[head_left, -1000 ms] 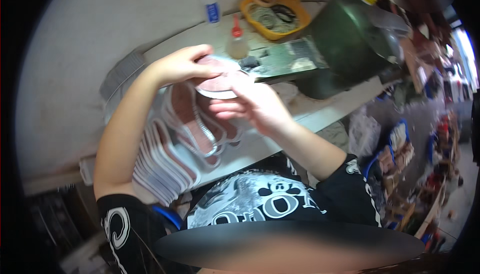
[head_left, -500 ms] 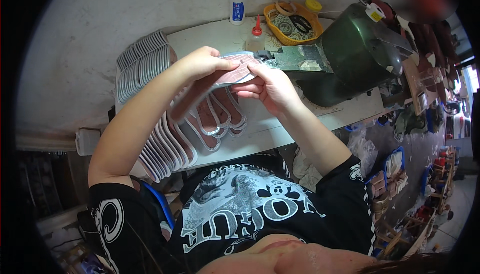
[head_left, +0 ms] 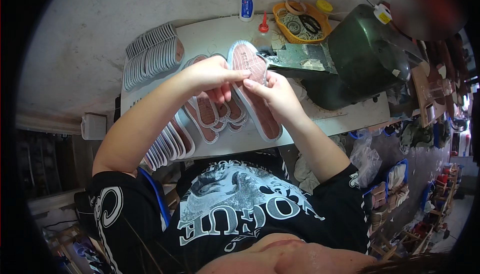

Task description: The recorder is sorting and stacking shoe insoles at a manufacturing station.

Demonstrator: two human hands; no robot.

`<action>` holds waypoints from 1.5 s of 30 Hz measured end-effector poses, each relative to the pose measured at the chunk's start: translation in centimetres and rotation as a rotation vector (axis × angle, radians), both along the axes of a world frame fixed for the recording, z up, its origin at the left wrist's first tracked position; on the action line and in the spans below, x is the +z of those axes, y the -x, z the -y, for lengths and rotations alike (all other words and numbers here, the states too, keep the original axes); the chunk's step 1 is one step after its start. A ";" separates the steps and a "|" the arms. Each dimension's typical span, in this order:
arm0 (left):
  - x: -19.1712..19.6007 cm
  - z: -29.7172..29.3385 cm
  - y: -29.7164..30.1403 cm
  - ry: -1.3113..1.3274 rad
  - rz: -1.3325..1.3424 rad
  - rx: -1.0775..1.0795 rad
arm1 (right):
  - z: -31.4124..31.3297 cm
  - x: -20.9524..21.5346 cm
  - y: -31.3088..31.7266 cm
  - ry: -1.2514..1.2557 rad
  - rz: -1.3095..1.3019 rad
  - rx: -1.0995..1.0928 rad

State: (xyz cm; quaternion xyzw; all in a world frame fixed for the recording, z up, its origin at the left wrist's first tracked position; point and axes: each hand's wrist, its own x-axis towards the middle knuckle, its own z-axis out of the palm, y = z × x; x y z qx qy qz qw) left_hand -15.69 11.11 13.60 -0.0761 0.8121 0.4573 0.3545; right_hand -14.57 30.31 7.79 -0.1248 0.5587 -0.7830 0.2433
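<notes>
The left hand (head_left: 214,75) and right hand (head_left: 278,94) are pinching the white-rimmed shoe sole (head_left: 267,118) at the green machine's (head_left: 356,49) left end; ideally, both are supporting it evenly.

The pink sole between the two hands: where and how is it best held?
Probably pinch the sole at its long edges, around mid-length, coming from left and right: it is long, flat and thin, and its far end lies close to the green machine, so the sides seem better.
</notes>
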 end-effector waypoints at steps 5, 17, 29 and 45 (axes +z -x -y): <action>-1.3 0.0 0.2 -0.128 -0.177 0.208 | -1.3 -0.1 0.6 -0.048 0.048 0.228; -1.6 2.3 2.7 -0.352 -0.421 0.324 | -0.2 1.1 -2.1 -0.231 0.015 -0.045; -13.4 7.6 -15.3 0.951 -0.809 0.344 | 7.7 -4.7 -6.2 -0.826 -0.736 0.153; -11.7 3.6 -15.8 0.298 -1.275 0.639 | 7.3 -4.0 -9.7 -0.122 -0.029 0.381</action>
